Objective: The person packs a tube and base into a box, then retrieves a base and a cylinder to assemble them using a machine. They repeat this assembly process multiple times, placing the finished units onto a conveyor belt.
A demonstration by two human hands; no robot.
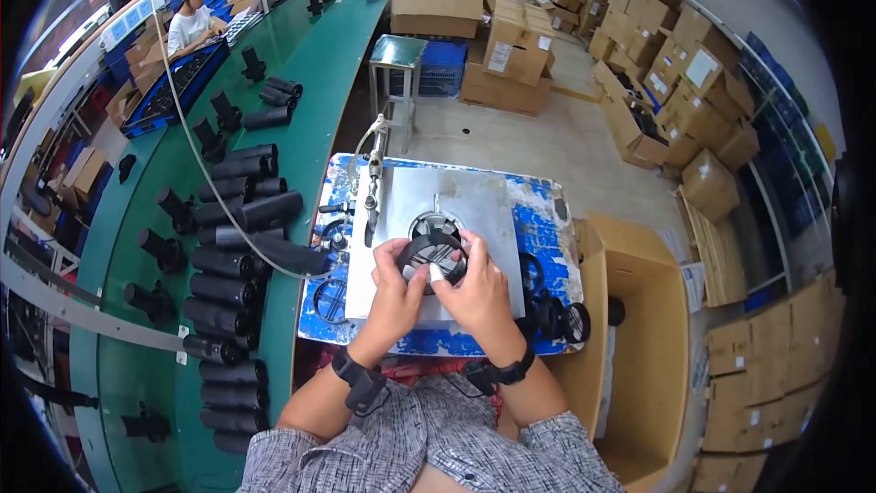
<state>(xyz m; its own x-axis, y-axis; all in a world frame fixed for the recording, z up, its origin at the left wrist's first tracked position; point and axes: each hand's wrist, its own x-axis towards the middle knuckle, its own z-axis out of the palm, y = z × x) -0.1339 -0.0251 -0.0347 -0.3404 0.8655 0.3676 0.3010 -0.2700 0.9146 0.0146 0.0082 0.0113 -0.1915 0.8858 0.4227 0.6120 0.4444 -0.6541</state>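
Both my hands grip a black round plastic part [432, 246] with a ring-shaped rim and a slatted middle. My left hand [392, 290] closes on its left side, my right hand [476, 292] on its right, with both thumbs pressed near the front edge. Just beyond it, partly hidden, a round metal fixture [436, 222] sits on a bare metal plate [474, 184]. To the left of the plate stands a metal clamp-like cylinder [372, 184] with a thin hose. Similar black slatted rings lie on the worn blue table [550, 236], one at left [329, 300], others at right [576, 321].
Along the left runs a green bench [315, 119] carrying several black tubes [224, 290]. A pale hose [196, 141] arcs over it. Close by my right stands an open cardboard box [643, 347]. Beyond the table are a metal stool [398, 53] and stacked cartons [520, 41]. A person [192, 23] sits across the bench.
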